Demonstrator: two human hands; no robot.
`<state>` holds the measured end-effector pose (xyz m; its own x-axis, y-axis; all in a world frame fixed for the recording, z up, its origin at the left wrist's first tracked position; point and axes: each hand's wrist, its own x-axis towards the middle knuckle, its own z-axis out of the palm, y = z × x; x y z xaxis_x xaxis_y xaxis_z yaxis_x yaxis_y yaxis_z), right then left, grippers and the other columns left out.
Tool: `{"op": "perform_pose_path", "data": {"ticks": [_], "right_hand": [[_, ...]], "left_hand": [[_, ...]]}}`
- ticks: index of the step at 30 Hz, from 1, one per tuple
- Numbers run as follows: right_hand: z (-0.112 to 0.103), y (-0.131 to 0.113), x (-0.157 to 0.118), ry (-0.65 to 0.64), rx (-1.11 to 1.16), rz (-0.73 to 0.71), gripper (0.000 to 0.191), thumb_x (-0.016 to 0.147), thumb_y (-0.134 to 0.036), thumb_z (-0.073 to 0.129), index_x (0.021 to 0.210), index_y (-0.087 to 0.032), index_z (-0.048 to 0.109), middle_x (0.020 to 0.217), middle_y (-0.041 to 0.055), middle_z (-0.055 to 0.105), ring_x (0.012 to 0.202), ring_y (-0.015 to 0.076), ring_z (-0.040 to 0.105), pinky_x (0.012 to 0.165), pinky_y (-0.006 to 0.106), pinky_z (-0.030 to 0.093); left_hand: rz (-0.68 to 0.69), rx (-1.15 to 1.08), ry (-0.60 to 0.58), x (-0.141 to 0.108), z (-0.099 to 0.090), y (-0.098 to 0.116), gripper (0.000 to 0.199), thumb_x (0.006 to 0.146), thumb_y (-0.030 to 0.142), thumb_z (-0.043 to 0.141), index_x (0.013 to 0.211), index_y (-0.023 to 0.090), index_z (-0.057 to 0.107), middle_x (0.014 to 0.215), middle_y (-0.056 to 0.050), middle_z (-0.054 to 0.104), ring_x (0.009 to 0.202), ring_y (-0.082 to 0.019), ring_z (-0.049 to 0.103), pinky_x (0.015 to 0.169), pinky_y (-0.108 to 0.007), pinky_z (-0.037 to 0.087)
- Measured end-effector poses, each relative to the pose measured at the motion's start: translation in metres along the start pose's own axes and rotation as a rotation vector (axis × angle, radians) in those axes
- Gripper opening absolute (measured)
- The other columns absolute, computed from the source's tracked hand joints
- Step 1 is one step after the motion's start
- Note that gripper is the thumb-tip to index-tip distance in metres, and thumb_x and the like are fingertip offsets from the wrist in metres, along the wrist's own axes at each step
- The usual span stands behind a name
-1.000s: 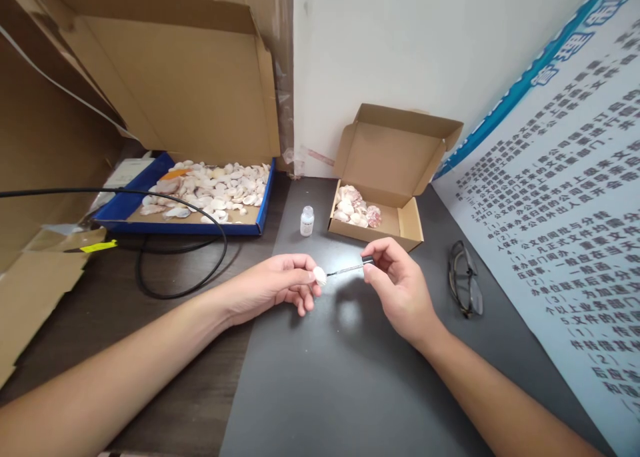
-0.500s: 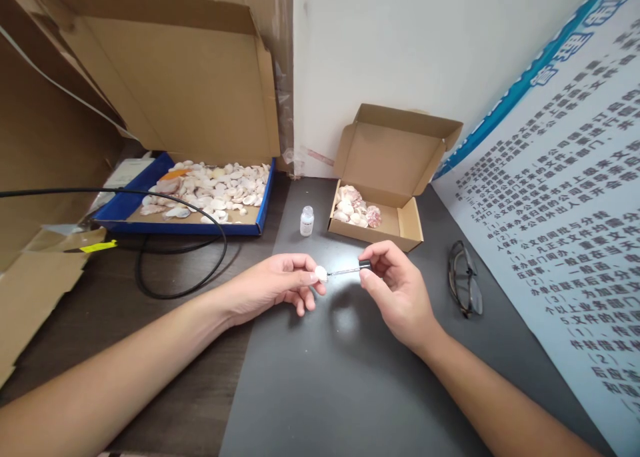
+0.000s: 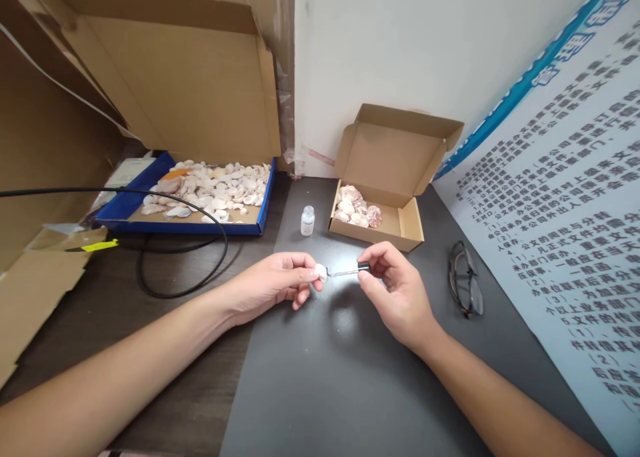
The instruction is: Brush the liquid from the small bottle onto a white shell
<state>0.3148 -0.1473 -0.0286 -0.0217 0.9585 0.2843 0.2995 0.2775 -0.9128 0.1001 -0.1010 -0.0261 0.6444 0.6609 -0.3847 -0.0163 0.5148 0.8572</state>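
Between its thumb and fingers, my left hand (image 3: 287,280) pinches a small white shell (image 3: 321,272) above the dark mat. My right hand (image 3: 395,287) grips the black cap of a thin brush applicator (image 3: 345,272), whose tip points left and meets the shell's right edge. Just behind my hands stands a small clear bottle (image 3: 307,222) with a label, upright and uncapped. An open small cardboard box (image 3: 410,220) with several white and pinkish shells (image 3: 357,210) is behind my right hand.
At the back left, a blue-rimmed box (image 3: 220,229) holds many shells. A black cable (image 3: 226,244) loops in front of it. Glasses (image 3: 465,280) lie right of my right hand, beside a printed sheet (image 3: 575,224). Cardboard (image 3: 37,290) lies far left.
The shell has turned slightly in my left fingers, and those fingers have curled in a little. The applicator stays at its edge, with my right hand almost still.
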Motion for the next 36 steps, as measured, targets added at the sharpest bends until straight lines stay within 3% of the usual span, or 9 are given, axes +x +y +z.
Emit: {"op": "perform_pose_path", "data": {"ticks": [12, 22, 36], "right_hand": [[-0.0006, 0.0009, 0.0009, 0.007, -0.031, 0.041, 0.007, 0.081, -0.02, 0.058, 0.086, -0.022, 0.054, 0.069, -0.004, 0.051, 0.061, 0.0119, 0.048, 0.058, 0.026, 0.042], [-0.0003, 0.0043, -0.0013, 0.028, 0.084, 0.015, 0.006, 0.084, -0.022, 0.058, 0.09, -0.022, 0.055, 0.069, -0.0045, 0.051, 0.061, 0.0119, 0.049, 0.058, 0.026, 0.041], [0.0007, 0.005, 0.0, 0.027, 0.041, 0.042, 0.006, 0.083, -0.022, 0.058, 0.089, -0.021, 0.055, 0.069, -0.0045, 0.05, 0.061, 0.0115, 0.048, 0.058, 0.026, 0.04]], "left_hand": [[0.008, -0.05, 0.01, -0.0016, 0.0005, 0.0002, 0.027, 0.081, 0.036, 0.076, 0.086, 0.014, 0.062, 0.064, 0.006, 0.044, 0.054, -0.005, 0.036, 0.054, -0.02, 0.029], [0.012, -0.071, 0.007, -0.0004, -0.0023, -0.0032, 0.023, 0.084, 0.032, 0.073, 0.085, 0.014, 0.059, 0.065, 0.005, 0.043, 0.056, -0.006, 0.035, 0.053, -0.02, 0.028], [0.005, -0.078, 0.014, -0.0007, -0.002, -0.0023, 0.023, 0.084, 0.032, 0.073, 0.084, 0.014, 0.059, 0.064, 0.005, 0.043, 0.055, -0.006, 0.035, 0.053, -0.02, 0.028]]}}
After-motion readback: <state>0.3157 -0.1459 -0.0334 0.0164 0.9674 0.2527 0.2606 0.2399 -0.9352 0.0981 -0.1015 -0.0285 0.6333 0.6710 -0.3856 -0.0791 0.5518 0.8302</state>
